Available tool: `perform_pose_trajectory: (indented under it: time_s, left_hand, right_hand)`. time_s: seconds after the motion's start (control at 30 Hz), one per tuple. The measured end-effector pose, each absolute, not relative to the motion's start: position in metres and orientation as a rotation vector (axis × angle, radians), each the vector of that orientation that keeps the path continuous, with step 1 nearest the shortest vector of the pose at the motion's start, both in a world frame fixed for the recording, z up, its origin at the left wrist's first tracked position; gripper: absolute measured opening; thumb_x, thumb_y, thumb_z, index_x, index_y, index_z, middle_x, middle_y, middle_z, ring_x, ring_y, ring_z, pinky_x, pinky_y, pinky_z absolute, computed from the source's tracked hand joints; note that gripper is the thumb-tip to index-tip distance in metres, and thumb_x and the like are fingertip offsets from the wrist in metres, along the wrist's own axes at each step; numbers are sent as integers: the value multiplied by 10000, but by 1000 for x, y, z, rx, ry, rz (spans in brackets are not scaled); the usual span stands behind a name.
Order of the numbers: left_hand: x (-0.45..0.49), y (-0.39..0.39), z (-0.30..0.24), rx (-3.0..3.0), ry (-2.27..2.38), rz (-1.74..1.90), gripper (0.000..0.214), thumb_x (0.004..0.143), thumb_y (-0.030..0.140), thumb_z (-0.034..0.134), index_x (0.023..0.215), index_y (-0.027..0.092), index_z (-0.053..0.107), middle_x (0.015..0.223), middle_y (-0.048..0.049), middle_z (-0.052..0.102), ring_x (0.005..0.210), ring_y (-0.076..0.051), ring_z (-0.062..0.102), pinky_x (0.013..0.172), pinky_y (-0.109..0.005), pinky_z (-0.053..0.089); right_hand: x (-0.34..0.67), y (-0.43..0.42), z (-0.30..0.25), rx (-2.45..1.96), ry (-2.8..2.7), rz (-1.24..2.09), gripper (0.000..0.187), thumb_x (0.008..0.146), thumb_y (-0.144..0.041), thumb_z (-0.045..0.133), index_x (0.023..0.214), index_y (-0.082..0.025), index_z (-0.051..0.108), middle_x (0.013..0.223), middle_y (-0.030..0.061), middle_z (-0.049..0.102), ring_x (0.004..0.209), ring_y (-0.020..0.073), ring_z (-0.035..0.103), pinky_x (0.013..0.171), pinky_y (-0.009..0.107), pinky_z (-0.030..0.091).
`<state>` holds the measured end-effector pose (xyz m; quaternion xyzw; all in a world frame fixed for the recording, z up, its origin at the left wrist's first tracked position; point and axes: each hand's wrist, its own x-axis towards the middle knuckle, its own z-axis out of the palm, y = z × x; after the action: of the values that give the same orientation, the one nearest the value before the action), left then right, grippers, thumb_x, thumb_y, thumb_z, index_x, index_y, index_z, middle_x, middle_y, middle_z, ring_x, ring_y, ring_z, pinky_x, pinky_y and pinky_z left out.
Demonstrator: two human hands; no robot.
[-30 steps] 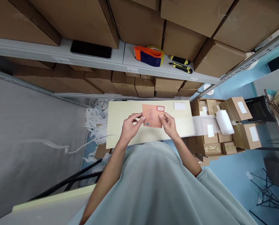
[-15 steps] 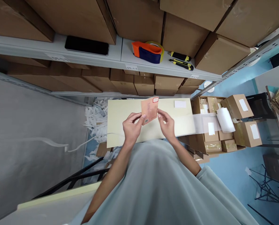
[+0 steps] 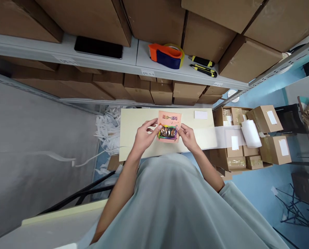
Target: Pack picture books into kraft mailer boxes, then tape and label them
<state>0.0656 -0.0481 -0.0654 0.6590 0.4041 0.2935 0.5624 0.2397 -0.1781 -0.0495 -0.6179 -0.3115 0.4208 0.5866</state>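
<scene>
A small pink booklet (image 3: 169, 119) is held up over the pale yellow table (image 3: 133, 121). Its visible face carries printed characters and a dark picture in a rainbow-coloured frame. My left hand (image 3: 144, 136) pinches its left edge, thumb on the front. On the opposite edge, my right hand (image 3: 187, 137) grips it the same way, with fingers behind. Further right on the tabletop lies a white slip of paper (image 3: 201, 114).
A roll of white wrapping (image 3: 251, 134) rests on boxes in a large carton (image 3: 221, 155) at right. The shelf (image 3: 144, 52) above holds a black phone (image 3: 98, 47), a tape dispenser (image 3: 167, 56) and yellow-black cutters (image 3: 203, 65). Paper scraps (image 3: 109, 129) lie left of the table.
The booklet has been turned over, from the face with a barcode to the one with the picture. My right hand now holds its right edge more firmly.
</scene>
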Motion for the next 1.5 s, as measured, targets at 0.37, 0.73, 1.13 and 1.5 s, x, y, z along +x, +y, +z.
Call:
perform_pose_trajectory:
  time_s: [0.37, 0.73, 1.13, 1.5]
  left_hand:
    - [64, -53, -48, 1638, 1005, 859, 342, 862, 544, 839, 928, 209, 843, 849, -41, 760, 709, -161, 606, 679, -303, 522]
    - [89, -95, -40, 1621, 918, 1008, 255, 937, 460, 826, 1058, 241, 874, 990, -57, 782, 980, -232, 787, 939, -392, 666]
    - [61, -46, -55, 1656, 942, 768, 364, 923, 512, 761, 1120, 214, 830, 1098, -84, 792, 832, -176, 689, 694, -299, 549]
    - [60, -53, -50, 1617, 851, 820, 292, 924, 478, 730, 1056, 227, 798, 1020, -65, 788, 911, -207, 726, 870, -347, 604]
  right_hand:
    - [249, -175, -53, -1507, -782, 820, 621, 953, -784, 708, 1196, -218, 787, 1152, 98, 822, 1066, 253, 765, 962, 382, 642]
    - [193, -171, -39, -1456, -640, 851, 635, 898, -713, 809, 1309, -229, 790, 1336, 105, 809, 1253, 300, 772, 1079, 461, 672]
    - [239, -179, -45, -1409, -738, 988, 694, 888, -817, 763, 1201, -200, 820, 1015, 72, 845, 1002, 283, 803, 876, 401, 680]
    - [259, -185, -27, -1520, -1020, 654, 310, 989, -652, 771, 957, -370, 896, 1543, 56, 673, 1549, 331, 538, 1245, 572, 483]
